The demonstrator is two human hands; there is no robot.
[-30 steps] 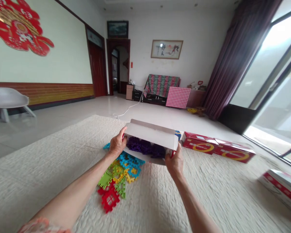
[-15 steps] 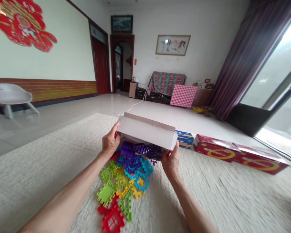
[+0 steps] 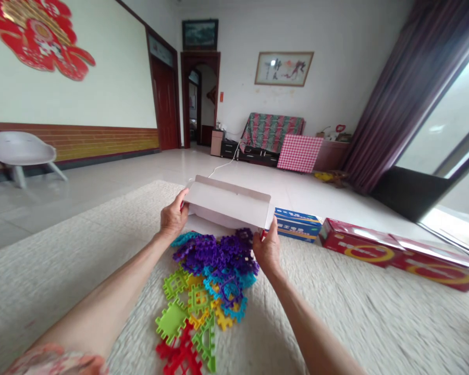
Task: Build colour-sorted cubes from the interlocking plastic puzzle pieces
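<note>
My left hand and my right hand grip opposite ends of a cardboard box. It is tilted with its white open flap upward and its mouth toward me. Below the mouth lies a heap of purple plastic interlocking building pieces. Blue pieces show under and beside them. Nearer to me lie green pieces, yellow pieces and red pieces, all on the cream rug. My fingers are wrapped round the box ends, partly hidden behind them.
Blue boxes stand just right of the held box, with red boxes in a row beyond. A pale rug lies under everything. A white chair is at the left wall. Cloth-covered furniture stands at the back.
More purple pieces have come out of the box and now lie spread on the heap. The box has shifted slightly left in view, showing more of the blue boxes.
</note>
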